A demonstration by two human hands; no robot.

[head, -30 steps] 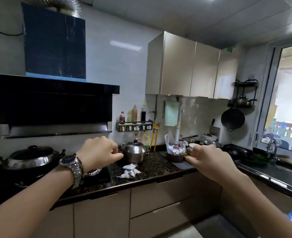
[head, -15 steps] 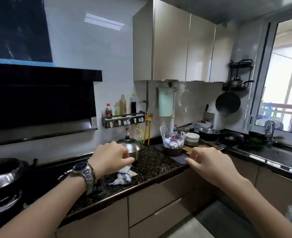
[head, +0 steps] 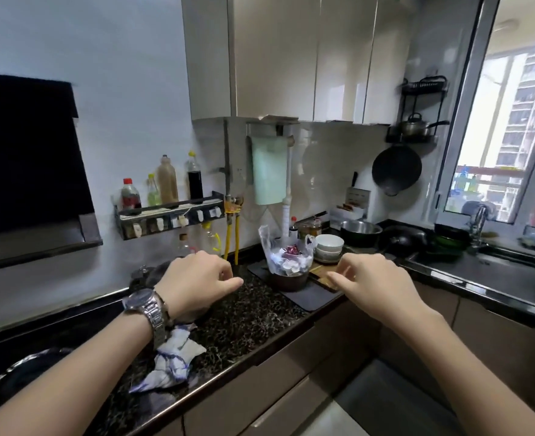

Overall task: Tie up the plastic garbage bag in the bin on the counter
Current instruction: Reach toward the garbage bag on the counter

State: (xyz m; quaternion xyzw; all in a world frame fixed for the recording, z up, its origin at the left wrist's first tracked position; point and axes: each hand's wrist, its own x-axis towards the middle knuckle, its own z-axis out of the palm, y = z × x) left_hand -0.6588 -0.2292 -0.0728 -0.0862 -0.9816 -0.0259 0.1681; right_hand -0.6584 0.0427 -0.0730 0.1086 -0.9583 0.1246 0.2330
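We see a kitchen lit mostly by daylight from the window (head: 508, 127) on the right, which is washed out and nearly white. The glossy cupboards (head: 307, 58) catch soft vertical reflections, and the tiled wall (head: 127, 73) reads pale and evenly bright. The dark hood (head: 27, 152) on the left is almost featureless black. The speckled counter (head: 247, 313) is dim, with a thin sheen along its front edge. Straight lines bow toward the edges, and the whole view is slightly soft, with smeared detail on small far objects.
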